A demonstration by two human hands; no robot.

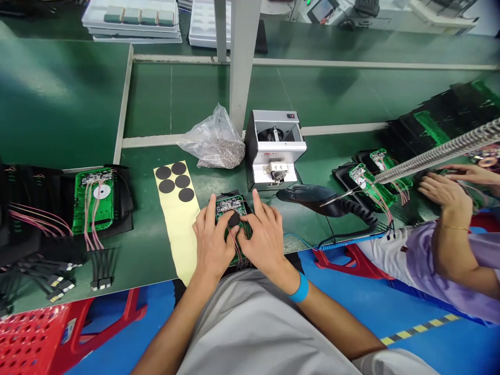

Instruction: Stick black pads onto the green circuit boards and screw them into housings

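Note:
Both my hands are over a green circuit board unit (230, 204) at the bench's front edge. A black round pad (234, 219) lies on it, between my thumbs. My left hand (214, 239) touches the pad's left side with its thumb, its fingers spread along the unit. On the other side, my right hand (263, 234) has its thumb and index finger around the pad's right edge, the index pointing forward. Pink wires run down from the board between my hands. To the left lies a yellow sheet (179, 224) with several black round stickers (166, 186).
A screw feeder (276, 151) stands ahead, beside a plastic bag of screws (222, 151). A black electric screwdriver (312, 195) hangs at the right under a metal spring (441, 148). More wired units (94, 200) lie left. A co-worker's hands (445, 192) work at the far right.

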